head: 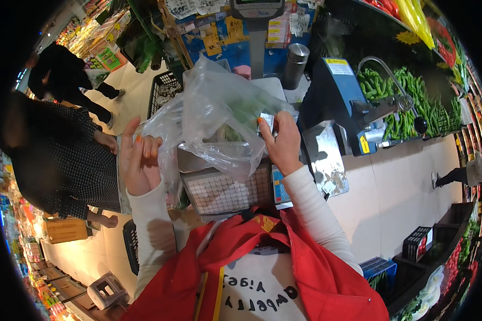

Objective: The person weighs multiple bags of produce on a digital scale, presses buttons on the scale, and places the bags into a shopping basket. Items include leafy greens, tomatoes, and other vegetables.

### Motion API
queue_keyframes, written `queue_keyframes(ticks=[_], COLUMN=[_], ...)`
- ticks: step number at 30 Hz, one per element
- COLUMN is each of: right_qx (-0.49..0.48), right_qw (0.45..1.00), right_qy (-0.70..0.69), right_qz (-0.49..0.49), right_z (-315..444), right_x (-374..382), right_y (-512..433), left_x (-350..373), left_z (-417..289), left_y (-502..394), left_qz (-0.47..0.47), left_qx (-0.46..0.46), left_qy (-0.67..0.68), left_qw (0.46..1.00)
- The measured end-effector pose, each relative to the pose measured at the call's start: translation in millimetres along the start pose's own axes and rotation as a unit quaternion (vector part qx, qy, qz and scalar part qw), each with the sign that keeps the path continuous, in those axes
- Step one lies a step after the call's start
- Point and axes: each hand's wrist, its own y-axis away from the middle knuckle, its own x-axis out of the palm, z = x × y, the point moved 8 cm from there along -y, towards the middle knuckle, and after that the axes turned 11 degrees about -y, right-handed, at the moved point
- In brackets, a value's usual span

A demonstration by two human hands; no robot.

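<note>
A clear plastic bag [213,104] with green produce [241,112] inside spreads over the scale in front of me. My left hand [140,164] is at the bag's left side, its fingers curled on the film and one finger raised. On the bag's right side, my right hand [283,138] has its thumb on a small white printed label [266,121], its fingers curled beside it. Whether the label is stuck to the film cannot be made out. Below the bag sits the scale's key panel [229,192], with blue keys [280,186] at its right.
A blue bag-sealing machine [341,100] stands right, near green peppers [405,92]. A steel flask [296,64] stands behind the scale. Close on the left is a person in a dotted top [72,152]; another in dark clothes [64,76] is farther off. A black basket [160,90] holds produce.
</note>
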Motion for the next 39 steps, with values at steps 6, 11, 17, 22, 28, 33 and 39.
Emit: queue_keyframes(ticks=[6, 11, 17, 22, 28, 33, 39], right_qx=[0.062, -0.270, -0.049, 0.198, 0.236, 0.149, 0.052], right_qw=[0.997, 0.937, 0.948, 0.688, 0.625, 0.819, 0.902], right_qy=[0.013, -0.220, -0.156, -0.630, -0.660, -0.368, -0.331], right_qz=[0.031, -0.029, 0.275, 0.301, 0.344, 0.416, 0.273], right_z=[19.4, 147.4, 144.1, 140.2, 161.5, 161.3, 117.1], right_x=[-30.9, -78.5, 14.3, 15.9, -1.9, -11.7, -27.7], right_y=[-22.6, -1.6, -22.6, -7.4, -12.5, -15.8, -61.0], left_x=[15.1, 34.0, 91.2, 120.4, 164.4, 189.7, 122.9], left_z=[-12.8, -37.5, -69.7, -78.2, -66.1, -67.5, -12.1], left_y=[3.7, -1.3, -15.6, -33.2, -40.1, -36.0, -50.4], left_qz=[0.073, 0.089, 0.303, 0.376, 0.496, 0.568, 0.327], left_qx=[-0.013, 0.011, 0.115, 0.224, 0.237, 0.264, 0.010], left_qy=[0.118, 0.157, -0.010, -0.212, -0.355, -0.288, -0.138], left_qw=[0.990, 0.984, 0.946, 0.874, 0.756, 0.725, 0.935])
